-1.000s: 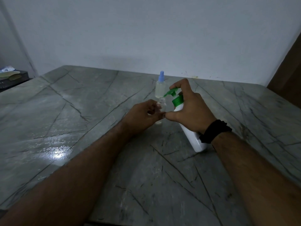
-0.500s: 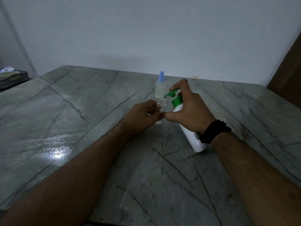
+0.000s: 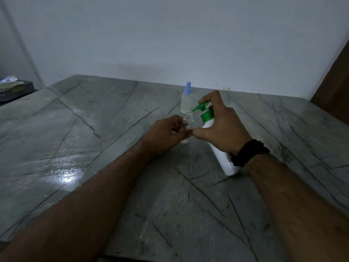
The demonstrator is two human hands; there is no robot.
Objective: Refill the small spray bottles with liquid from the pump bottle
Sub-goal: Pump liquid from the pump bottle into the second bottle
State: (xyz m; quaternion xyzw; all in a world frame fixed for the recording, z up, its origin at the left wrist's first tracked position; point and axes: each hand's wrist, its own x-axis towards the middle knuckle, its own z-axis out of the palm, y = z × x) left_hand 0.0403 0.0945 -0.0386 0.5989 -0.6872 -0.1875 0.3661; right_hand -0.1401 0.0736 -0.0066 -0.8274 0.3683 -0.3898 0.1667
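Observation:
My left hand (image 3: 166,136) holds a small clear spray bottle (image 3: 188,121) with its cap off and its neck open upward. My right hand (image 3: 222,129) grips the white pump bottle (image 3: 223,157), which leans to the left with its base on the table. My forefinger lies on the green pump head (image 3: 202,107), whose nozzle points at the open neck. A second small bottle (image 3: 186,100) with a pale blue spray cap stands upright just behind, holding pale liquid.
The grey veined stone table (image 3: 94,129) fills the view, with a bright wet-looking glare patch (image 3: 66,176) at the left. A dark crate with papers (image 3: 13,88) sits off the table's far left. A brown door (image 3: 336,87) stands at the right.
Both hands and both bottles stay in nearly the same place. My right forefinger keeps resting on the pump head.

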